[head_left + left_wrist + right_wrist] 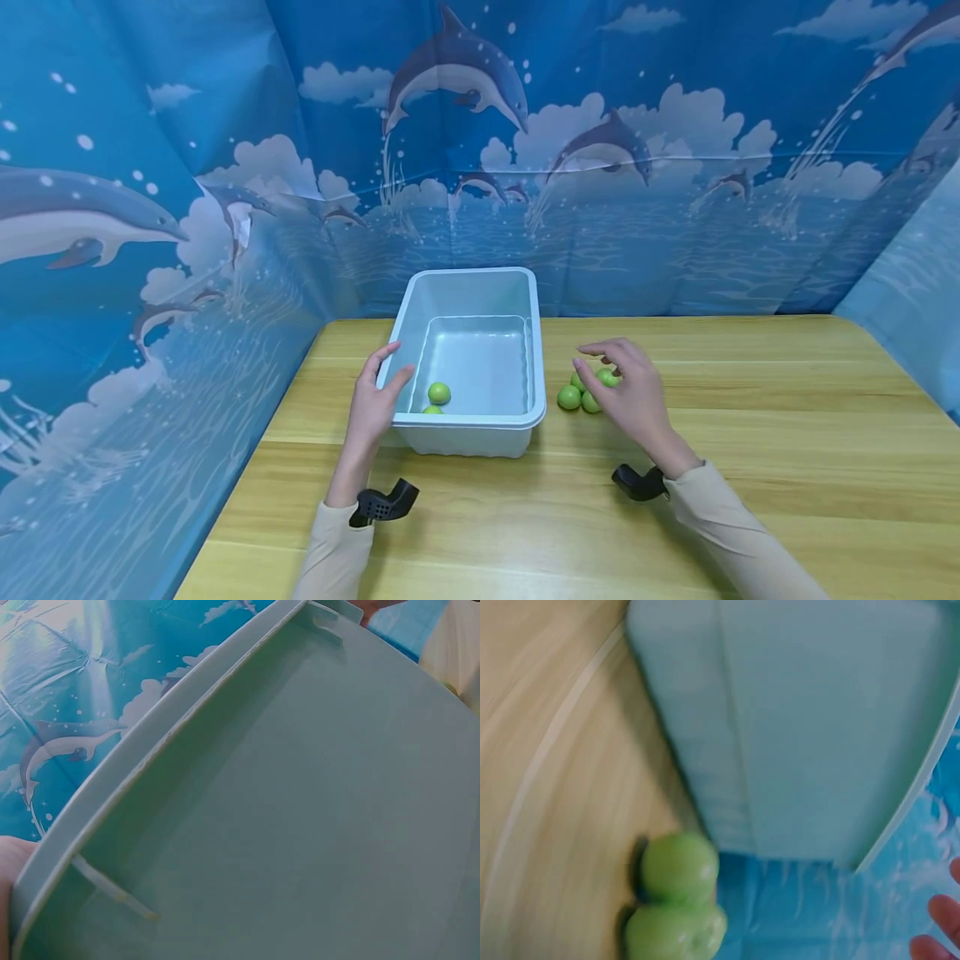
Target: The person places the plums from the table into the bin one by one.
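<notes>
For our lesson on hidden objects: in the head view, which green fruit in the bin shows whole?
The farther fruit shows whole; the near rim hides the lower part of the nearer fruit.

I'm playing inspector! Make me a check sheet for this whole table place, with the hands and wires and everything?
Surface: table with a wood-grain top.
Job's things: pale blue bin, upright; two round green fruits visible inside, near its front left; at least four more fruits on the table, right of the bin.
Clutter: nothing seen.
Left hand: holds the bin's left rim, thumb on the inner side.
Right hand: by the loose fruits, thumb and fingers apart, no fruit seen in its grasp.
Wrists: a black device on each.
Cables: nothing seen.
Surroundings: blue sheet printed with dolphins and clouds.
</notes>
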Demonstrator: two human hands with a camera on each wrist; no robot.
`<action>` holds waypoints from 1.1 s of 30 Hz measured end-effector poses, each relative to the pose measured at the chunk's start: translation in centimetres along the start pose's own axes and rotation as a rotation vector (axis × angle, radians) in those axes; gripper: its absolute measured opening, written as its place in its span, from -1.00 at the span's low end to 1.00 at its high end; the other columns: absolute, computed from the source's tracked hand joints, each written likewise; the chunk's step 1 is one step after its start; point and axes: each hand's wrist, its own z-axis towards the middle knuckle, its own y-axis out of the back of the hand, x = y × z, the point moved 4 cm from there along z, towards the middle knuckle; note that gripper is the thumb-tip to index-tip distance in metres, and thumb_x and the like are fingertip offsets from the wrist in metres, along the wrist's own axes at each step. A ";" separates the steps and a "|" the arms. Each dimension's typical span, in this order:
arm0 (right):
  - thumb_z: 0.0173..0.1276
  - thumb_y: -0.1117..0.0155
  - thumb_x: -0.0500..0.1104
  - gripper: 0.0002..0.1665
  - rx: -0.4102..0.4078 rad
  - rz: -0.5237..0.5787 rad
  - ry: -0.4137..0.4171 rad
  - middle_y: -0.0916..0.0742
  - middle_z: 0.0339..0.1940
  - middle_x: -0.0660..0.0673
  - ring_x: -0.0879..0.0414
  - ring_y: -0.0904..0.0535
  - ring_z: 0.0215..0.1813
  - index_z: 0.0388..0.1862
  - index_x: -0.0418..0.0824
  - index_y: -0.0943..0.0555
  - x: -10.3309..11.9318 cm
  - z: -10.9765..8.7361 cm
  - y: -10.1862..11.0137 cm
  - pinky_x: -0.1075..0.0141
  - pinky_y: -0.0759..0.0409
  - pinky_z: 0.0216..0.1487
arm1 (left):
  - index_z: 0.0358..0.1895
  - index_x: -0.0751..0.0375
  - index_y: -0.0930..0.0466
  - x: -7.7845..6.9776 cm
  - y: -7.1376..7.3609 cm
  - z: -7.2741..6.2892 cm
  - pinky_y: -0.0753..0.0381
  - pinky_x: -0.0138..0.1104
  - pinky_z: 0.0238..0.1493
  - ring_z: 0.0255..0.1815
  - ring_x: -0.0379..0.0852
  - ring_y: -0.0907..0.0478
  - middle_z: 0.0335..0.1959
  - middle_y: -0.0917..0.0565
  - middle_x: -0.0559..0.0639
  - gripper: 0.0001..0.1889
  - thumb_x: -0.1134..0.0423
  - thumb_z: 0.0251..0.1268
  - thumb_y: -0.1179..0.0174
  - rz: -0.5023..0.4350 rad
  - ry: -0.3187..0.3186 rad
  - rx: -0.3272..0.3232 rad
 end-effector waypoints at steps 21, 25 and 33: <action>0.22 -0.37 -0.04 -0.53 0.200 -0.120 -0.280 -0.58 -0.01 -0.35 -0.23 -0.44 -0.03 0.03 -0.30 -0.59 -6.9 -2.3 1.6 -0.11 -0.39 -0.11 | 0.34 0.03 -0.32 -0.1 0.0 0.0 0.11 0.04 0.39 0.47 0.03 0.09 0.46 -0.12 0.06 -0.49 0.10 0.35 -0.15 0.001 -0.015 0.008; 0.26 -0.34 -0.02 -0.49 0.261 -0.132 -0.328 -0.55 0.04 -0.40 -0.30 -0.40 0.03 0.06 -0.31 -0.56 -7.6 -2.6 1.8 -0.19 -0.37 -0.05 | 0.34 0.06 -0.32 0.0 0.0 0.1 0.11 0.05 0.38 0.47 0.05 0.08 0.45 -0.12 0.08 -0.48 0.10 0.35 -0.16 0.000 -0.018 0.006; 0.29 -0.30 0.03 -0.46 0.320 -0.149 -0.379 -0.57 0.01 -0.41 -0.27 -0.46 -0.05 0.07 -0.34 -0.55 -8.7 -3.2 1.9 -0.13 -0.40 -0.11 | 0.33 0.04 -0.32 0.0 -0.1 0.1 0.11 0.04 0.38 0.47 0.04 0.07 0.45 -0.13 0.06 -0.49 0.10 0.35 -0.16 0.003 -0.006 0.001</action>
